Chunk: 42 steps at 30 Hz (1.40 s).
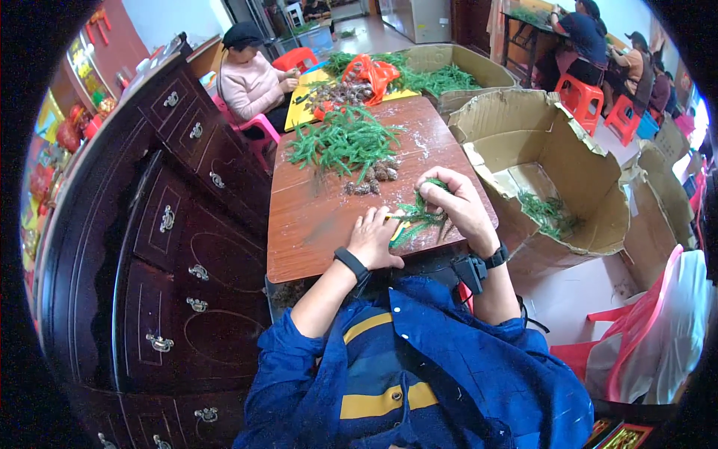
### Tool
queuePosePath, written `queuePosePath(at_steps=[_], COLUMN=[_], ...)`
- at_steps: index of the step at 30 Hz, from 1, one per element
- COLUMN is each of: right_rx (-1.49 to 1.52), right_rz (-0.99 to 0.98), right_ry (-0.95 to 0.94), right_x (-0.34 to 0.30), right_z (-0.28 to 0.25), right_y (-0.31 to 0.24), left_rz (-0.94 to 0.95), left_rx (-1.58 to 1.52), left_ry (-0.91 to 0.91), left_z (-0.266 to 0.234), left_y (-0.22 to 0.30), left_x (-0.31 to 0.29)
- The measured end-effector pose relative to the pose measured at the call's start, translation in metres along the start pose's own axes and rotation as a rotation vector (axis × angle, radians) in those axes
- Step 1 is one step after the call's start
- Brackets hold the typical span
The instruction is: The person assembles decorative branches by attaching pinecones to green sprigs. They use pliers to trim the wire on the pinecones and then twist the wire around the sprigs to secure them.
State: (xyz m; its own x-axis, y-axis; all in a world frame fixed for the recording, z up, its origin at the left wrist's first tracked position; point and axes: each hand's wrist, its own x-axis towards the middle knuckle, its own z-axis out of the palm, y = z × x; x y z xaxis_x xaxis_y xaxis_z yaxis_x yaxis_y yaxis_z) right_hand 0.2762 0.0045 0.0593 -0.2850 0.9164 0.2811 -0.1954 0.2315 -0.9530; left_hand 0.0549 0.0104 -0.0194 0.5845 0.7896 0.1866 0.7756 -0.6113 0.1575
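In the head view, our left hand (pixel 372 238) lies spread, palm down, by the worktop (pixel 314 224)'s near edge; our right hand (pixel 462 200) pinches green sprigs (pixel 420 215), too tangled to count, near the near-right corner. We count one green pile (pixel 344 141) toward the left edge, beside one cluster of pine cones (pixel 381 172).

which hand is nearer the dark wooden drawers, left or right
Left. The left hand is at the near edge of the table, right of the drawers; the right hand is farther right, holding a green sprig.
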Motion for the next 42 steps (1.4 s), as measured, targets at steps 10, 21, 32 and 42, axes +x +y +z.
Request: queuePosePath(at_steps=[10,21,32,42], right_rx=[0.266,0.324,0.25,0.152], right_rz=[0.047,0.077,0.101,0.081], right_ry=[0.013,-0.01,-0.049,-0.084], right_x=[0.008,0.014,0.01,0.008], right_z=[-0.021,-0.012,-0.003,0.004], right_y=[0.011,0.019,0.016,0.014], left_rz=[-0.252,-0.078,-0.034,-0.077], left_rx=[-0.091,-0.767,-0.509,-0.513], left_ry=[0.026,0.308,0.4,0.368], left_z=[0.019,-0.033,-0.04,-0.045], left_y=[0.026,0.014,0.026,0.026], left_x=[-0.014,-0.042,-0.04,-0.045])
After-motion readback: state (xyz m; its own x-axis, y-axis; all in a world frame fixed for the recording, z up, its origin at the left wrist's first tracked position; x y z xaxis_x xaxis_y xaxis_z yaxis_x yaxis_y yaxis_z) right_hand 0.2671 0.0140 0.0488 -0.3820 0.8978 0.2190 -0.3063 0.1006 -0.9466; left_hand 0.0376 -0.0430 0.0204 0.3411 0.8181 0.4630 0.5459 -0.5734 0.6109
